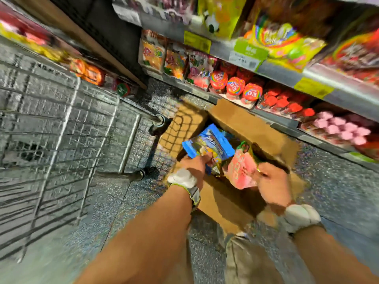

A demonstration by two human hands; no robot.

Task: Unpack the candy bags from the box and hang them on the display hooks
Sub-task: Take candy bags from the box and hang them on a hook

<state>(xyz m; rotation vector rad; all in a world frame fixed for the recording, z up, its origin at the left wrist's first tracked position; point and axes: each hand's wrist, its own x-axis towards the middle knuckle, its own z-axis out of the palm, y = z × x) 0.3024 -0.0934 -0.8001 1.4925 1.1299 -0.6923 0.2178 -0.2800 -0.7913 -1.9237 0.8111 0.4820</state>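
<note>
An open cardboard box (244,121) stands on the floor below the shelves, its flaps spread. My left hand (195,163) grips a blue candy bag (209,143) over the box's opening. My right hand (270,181) pinches a pink candy bag (241,171) beside it, also above the box. The inside of the box is mostly hidden by the bags and my hands. Candy bags (153,53) stand in a row at the back of the shelf unit; no hooks show clearly in this blurred view.
A metal wire cart (61,124) fills the left side, its wheel (159,124) next to the box. Store shelves (287,72) with red-lidded tubs, pink packs and price tags run along the right. Speckled grey floor lies between.
</note>
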